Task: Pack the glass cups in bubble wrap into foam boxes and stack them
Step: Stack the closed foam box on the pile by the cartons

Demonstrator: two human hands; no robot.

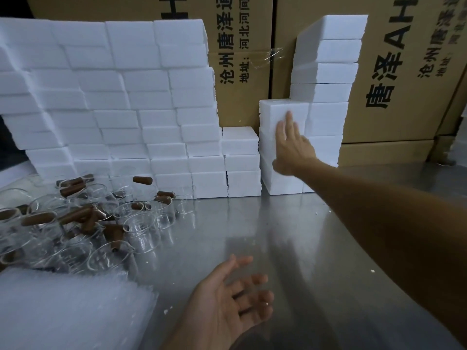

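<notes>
Right hand lay flat, fingers straight, against top foam box of a short stack at desk rear. Left hand hovered open, palm up. Glass cups clustered far left, bubble wrap nearer.

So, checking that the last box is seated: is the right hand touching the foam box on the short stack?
Touching. The head view shows the right hand flat against the foam box, fingers straight.

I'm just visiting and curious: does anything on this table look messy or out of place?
Yes. The glass cups lie in a jumbled heap at the table's left, several tipped over. White crumbs dot the steel table. The big foam box wall leans unevenly.
</notes>
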